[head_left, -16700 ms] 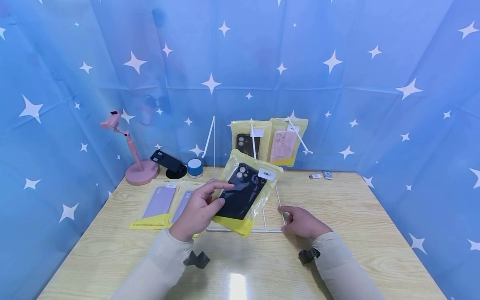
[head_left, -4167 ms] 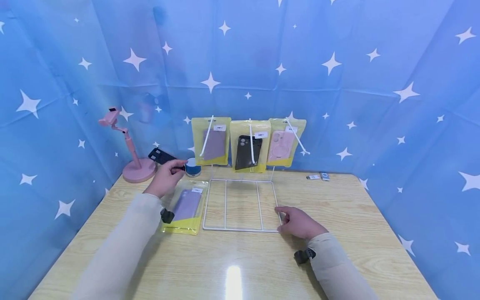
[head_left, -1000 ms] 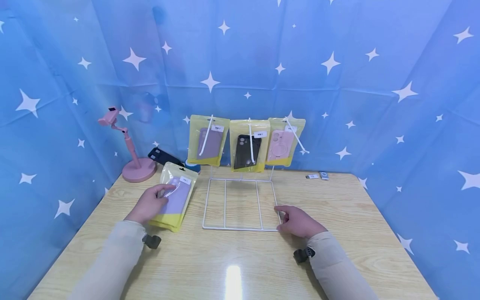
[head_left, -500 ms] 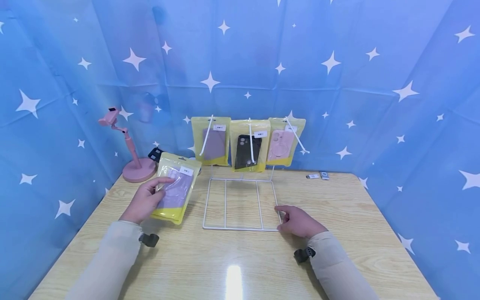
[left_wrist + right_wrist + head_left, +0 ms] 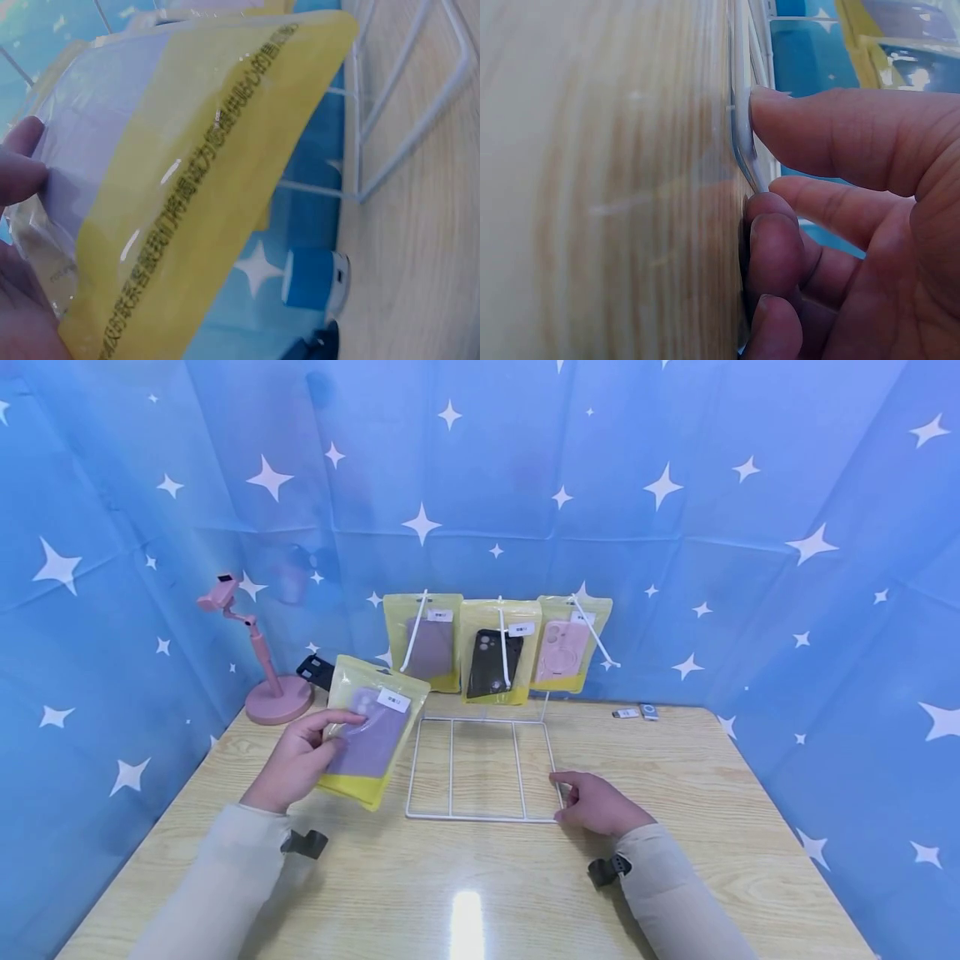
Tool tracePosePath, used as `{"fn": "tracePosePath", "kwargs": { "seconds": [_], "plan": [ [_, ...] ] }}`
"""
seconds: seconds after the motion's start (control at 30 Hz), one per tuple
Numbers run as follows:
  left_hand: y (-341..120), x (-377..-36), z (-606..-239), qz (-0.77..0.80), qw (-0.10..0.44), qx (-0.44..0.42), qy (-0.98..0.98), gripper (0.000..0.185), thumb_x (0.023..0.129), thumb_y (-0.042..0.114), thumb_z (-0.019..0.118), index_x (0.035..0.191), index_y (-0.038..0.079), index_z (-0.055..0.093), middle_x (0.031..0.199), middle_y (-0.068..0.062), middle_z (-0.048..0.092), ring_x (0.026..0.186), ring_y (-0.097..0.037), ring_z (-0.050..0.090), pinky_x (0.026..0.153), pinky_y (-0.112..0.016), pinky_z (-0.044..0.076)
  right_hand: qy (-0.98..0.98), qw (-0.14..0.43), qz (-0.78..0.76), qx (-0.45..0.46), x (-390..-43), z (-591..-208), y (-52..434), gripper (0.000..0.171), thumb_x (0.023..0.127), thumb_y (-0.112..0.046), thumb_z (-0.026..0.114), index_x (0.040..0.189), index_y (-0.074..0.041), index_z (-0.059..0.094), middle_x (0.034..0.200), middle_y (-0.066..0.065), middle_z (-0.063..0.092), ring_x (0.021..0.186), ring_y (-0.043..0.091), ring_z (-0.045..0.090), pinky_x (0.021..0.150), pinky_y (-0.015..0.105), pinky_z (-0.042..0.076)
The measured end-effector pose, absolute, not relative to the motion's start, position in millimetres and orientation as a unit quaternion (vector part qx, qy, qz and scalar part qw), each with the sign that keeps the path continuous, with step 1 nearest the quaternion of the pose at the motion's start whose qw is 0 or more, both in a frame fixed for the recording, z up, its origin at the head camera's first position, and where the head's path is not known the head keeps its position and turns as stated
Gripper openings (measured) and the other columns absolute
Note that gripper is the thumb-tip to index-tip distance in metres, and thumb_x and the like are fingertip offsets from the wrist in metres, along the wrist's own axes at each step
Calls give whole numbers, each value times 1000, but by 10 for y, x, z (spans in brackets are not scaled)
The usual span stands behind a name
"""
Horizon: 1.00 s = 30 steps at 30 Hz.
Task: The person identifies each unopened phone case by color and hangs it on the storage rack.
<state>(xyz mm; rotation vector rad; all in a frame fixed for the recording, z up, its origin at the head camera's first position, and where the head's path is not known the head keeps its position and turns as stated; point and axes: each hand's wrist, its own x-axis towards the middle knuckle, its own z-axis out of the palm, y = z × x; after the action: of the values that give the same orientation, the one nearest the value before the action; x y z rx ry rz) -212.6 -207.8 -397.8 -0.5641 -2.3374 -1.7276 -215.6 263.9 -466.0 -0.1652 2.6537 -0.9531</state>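
Left hand (image 5: 296,766) lifts the purple case packet (image 5: 372,732), fingers pinching it above the counter (image 5: 480,893) left of the wire rack (image 5: 483,770), whose near-right corner the right hand (image 5: 600,804) grips; hanging it likely needs a free hook.

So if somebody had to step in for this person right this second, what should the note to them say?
Left hand: grips a yellow packet with a purple phone case inside, lifted off the table, left of the wire rack.
Right hand: rests on the table, thumb and fingers pinching the rack's near right corner.
Done: three packets hang on the rack's hooks, purple, black, pink.
Left: probably hang the held packet too, likely on the left hook with the other purple one; no more loose packets show on the table.
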Motion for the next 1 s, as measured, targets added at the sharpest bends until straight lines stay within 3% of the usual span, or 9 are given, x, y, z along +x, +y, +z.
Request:
{"fn": "tracePosePath", "kwargs": {
  "seconds": [0.07,0.2,0.53,1.0],
  "plan": [
    [-2040,-2074,-3938,-590,87,-203,-777,38,97,-12,53,126,4,73,129,19,62,87,-9,53,73,-19,50,927,158,-335,-58,-2155,-4661,2638,68,89,-12,82,152,-13,57,89,7,59,74,23,52,62,36,44],
    [-1976,-1986,-3865,-617,77,-234,-747,45,96,-14,49,123,10,75,132,15,61,102,-10,64,83,-26,59,927,157,-336,-61,-2154,-4662,2638,68,89,-12,82,152,-13,57,89,7,58,74,23,52,62,36,43],
    [-1872,-1846,-3737,-640,52,-298,-707,54,95,-18,43,123,16,75,133,12,62,99,-14,70,81,-32,63,928,157,-332,-62,-2159,-4664,2647,69,89,-13,82,152,-13,57,88,7,58,74,23,52,61,36,43],
    [-1820,-1868,-3697,-629,53,-283,-722,48,98,-15,44,126,13,72,135,8,59,94,-18,71,80,-33,63,929,156,-331,-62,-2154,-4656,2640,68,89,-12,82,152,-12,57,88,7,59,73,22,52,61,36,43]
  ]
}}
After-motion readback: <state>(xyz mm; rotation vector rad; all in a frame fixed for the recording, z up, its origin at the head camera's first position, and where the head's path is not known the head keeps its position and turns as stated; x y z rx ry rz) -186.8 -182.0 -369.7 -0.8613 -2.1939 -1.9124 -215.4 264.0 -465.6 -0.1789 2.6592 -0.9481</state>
